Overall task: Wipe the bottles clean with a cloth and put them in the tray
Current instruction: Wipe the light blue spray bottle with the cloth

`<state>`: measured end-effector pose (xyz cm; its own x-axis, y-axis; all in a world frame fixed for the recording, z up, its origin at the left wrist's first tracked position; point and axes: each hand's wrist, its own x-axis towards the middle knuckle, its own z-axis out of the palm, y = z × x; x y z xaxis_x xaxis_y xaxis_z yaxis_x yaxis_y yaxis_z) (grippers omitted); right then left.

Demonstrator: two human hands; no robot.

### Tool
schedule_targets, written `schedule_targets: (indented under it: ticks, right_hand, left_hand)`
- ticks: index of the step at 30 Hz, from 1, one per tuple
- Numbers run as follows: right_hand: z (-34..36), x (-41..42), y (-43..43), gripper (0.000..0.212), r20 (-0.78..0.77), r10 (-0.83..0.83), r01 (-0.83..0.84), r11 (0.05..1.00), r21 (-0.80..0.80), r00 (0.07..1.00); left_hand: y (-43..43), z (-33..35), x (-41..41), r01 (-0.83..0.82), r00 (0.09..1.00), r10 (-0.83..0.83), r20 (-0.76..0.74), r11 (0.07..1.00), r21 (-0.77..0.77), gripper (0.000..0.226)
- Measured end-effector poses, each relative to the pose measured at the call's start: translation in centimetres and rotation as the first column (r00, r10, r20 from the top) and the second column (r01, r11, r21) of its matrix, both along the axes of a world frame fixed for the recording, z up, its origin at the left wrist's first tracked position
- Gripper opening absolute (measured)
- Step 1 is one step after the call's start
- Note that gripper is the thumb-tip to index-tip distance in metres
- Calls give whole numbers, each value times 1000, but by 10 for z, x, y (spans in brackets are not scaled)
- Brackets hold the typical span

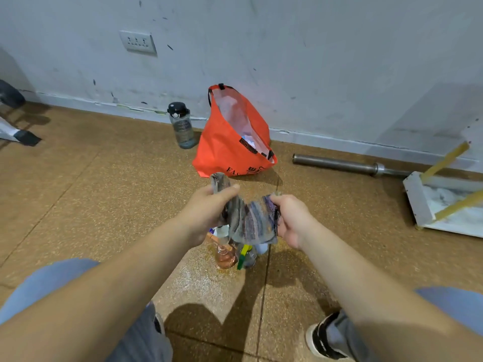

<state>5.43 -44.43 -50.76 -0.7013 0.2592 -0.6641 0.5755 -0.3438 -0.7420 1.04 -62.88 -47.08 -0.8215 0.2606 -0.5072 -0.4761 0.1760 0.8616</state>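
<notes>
Both hands, left hand [209, 205] and right hand [290, 218], pinch a limp striped cloth [248, 223] stretched between them. Below it, small bottles [227, 257] cluster on the floor [104, 192], probably light and slick; grip their bodies.

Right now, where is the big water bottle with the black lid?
In the head view, the water bottle stands upright on the floor by the wall, left of center, just left of the orange bag and below the wall socket.
</notes>
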Motion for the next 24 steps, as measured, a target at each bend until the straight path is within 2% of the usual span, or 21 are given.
schedule_targets:
  ticks: [3, 6, 9, 14, 17, 19, 20, 24]
  right_hand:
    - [-4, 8, -1, 19, -27, 69, -66, 993, 96, 997]
    - [-16, 5, 6, 21, 3, 54, -53, 975, 217, 999]
    - [-34, -1, 11, 10, 36, 35, -44, 960, 277, 999]
    - [-77, -14, 13, 12, 150, 108, -159, 911, 380, 983]
    - [-107, -19, 19, 11, 247, 109, -217, 857, 468, 963]
    - [-127, -22, 22, 12, 308, 122, -268, 826, 495, 944]
    - [-136, -24, 23, 16, 322, 131, -287, 816, 502, 937]
    - [-156, -35, 23, 28, 287, 161, -294, 803, 518, 944]
  left_hand:
    - [5, 9, 7, 19, 1000, -20, -11, 996, -87, 28]
    - [5, 13, 2, 17, 991, -44, -130, 979, -201, 11]
    - [-1, 4, -10, 24, 975, -91, -203, 950, -311, 11]
    - [-6, -44, -27, 42, 989, -96, -116, 915, -402, 19]
    - [-4, -73, -25, 84, 993, -107, -40, 918, -387, 10]
    - [-3, -94, -23, 139, 987, -159, -15, 902, -408, 19]
    - [-3, -102, -22, 159, 984, -178, -4, 893, -421, 23]
    - [-11, -126, -22, 138, 990, -130, 48, 903, -407, 11]
